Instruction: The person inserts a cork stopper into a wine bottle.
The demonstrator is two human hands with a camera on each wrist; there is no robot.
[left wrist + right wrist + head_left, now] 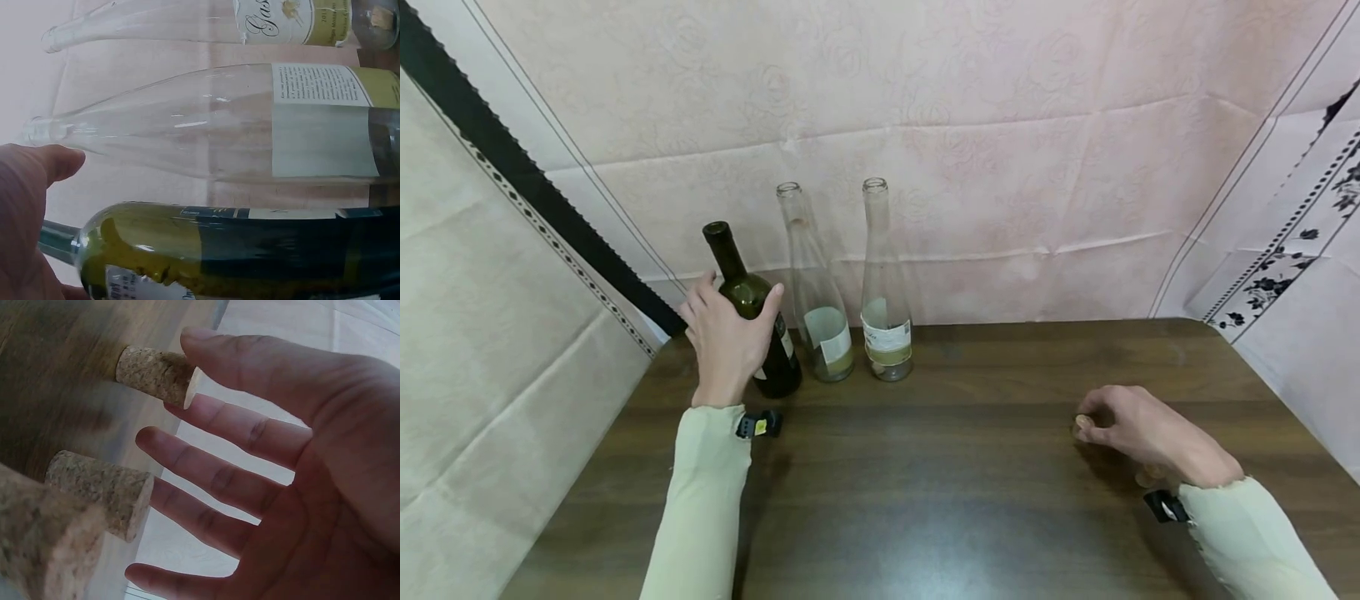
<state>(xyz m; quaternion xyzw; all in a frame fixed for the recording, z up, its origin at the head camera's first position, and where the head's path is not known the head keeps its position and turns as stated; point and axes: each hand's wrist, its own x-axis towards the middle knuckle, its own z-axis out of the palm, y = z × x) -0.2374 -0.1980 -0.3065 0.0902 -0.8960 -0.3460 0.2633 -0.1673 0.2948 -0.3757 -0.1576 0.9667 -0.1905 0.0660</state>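
brown table (940,467), wood-grained. green glass bottle (782,379) stood on its left side, long axis upright, mouth up; two clear bottles (880,283) upright beside it. left hand (730,337) spread wide around the green shoulder, thumb off the glass. right hand (1138,429): thumb, forefinger astride an upright, speckled cork (153,375); pinch could not be told.

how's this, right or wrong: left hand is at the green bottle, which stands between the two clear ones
Not between: the left hand is at the green bottle, but it stands left of both clear ones, as the head view shows.
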